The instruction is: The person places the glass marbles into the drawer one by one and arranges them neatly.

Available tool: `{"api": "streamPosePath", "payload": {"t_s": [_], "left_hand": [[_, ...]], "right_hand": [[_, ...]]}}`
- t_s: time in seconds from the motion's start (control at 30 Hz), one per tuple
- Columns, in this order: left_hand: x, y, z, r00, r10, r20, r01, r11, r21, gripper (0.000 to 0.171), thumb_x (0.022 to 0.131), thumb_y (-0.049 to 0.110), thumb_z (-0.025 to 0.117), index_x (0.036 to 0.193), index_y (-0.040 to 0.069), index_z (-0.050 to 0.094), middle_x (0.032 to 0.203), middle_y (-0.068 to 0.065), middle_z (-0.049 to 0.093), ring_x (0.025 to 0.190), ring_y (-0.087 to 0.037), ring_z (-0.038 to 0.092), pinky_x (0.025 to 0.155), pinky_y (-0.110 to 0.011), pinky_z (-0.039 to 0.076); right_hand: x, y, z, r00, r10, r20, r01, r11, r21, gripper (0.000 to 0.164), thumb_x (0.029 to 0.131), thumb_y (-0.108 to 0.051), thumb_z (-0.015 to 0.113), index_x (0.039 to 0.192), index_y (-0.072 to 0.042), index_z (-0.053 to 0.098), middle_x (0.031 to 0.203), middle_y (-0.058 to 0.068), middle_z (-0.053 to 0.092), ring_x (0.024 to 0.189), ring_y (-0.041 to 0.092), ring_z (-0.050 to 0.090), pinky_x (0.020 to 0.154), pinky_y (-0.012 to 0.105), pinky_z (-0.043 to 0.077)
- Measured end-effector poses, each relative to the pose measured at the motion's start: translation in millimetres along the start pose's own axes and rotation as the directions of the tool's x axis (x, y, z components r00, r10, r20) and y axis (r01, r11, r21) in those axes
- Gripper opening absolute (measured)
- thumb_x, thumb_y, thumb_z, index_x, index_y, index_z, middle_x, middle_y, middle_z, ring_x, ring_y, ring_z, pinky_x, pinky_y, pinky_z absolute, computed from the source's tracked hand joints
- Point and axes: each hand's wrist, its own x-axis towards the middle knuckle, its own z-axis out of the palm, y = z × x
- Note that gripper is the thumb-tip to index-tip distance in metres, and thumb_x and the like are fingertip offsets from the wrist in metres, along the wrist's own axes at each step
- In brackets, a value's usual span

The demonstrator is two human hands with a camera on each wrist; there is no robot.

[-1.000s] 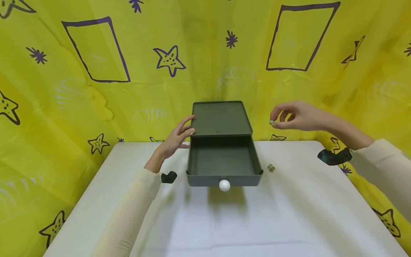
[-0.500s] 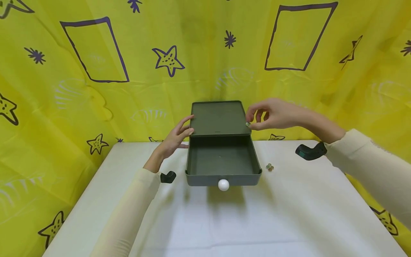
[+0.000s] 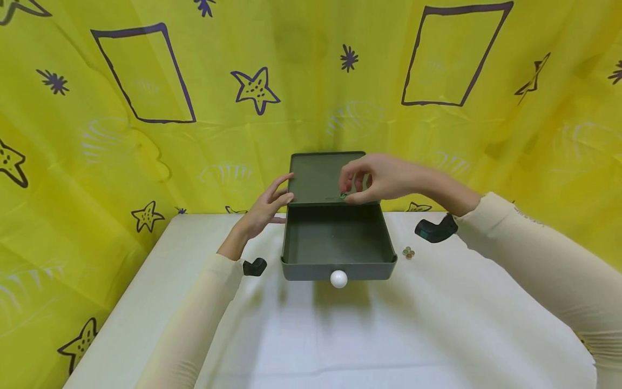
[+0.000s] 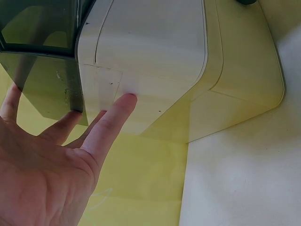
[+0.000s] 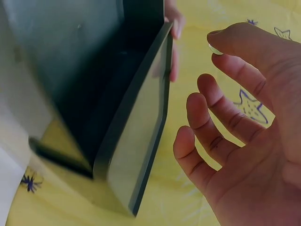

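A dark grey drawer box stands on the table, its flat rimmed top at the back and its drawer pulled out in front. My left hand rests against the left side of the box with fingers extended. In the left wrist view, those fingertips touch the pale side wall. My right hand is over the front right part of the top. Its thumb and index finger pinch a small green glass marble; only a pale sliver of the marble shows in the right wrist view.
A white round knob sticks out from the drawer front. Right of the drawer, several small glass marbles lie clustered on the white table. A yellow patterned curtain hangs behind the table and at its sides.
My right hand has moved left with the marble, from beside the box to over its top. The left hand and the drawer have stayed put.
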Motion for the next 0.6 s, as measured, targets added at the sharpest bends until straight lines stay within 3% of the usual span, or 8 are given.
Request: {"api": "streamPosePath", "payload": {"t_s": [0.27,0.6], "left_hand": [[1.4,-0.5,-1.1,1.000,-0.001,0.001,0.001,1.000,-0.005,0.059,0.108,0.028,0.051,0.161,0.039,0.028,0.166,-0.012,0.026,0.147,-0.033,0.036,0.102,-0.068,0.043],[1.8,0.3,-1.1,1.000,-0.022,-0.013,0.022,1.000,0.000,0.058,0.108,0.030,0.052,0.160,0.041,0.029,0.166,-0.012,0.027,0.147,-0.034,0.036,0.102,-0.067,0.044]], "right_hand": [[22.5,-9.6,13.5,0.996,-0.085,0.025,0.083,0.995,0.052,0.010,0.092,-0.020,0.077,0.101,-0.019,0.072,0.095,-0.006,0.069,0.083,0.014,0.064,0.079,0.043,0.056],[37.4,-13.3,26.6,0.986,-0.162,0.027,0.160,0.985,0.060,0.010,0.092,-0.020,0.077,0.100,-0.018,0.072,0.095,-0.008,0.069,0.082,0.013,0.065,0.077,0.040,0.057]]}}
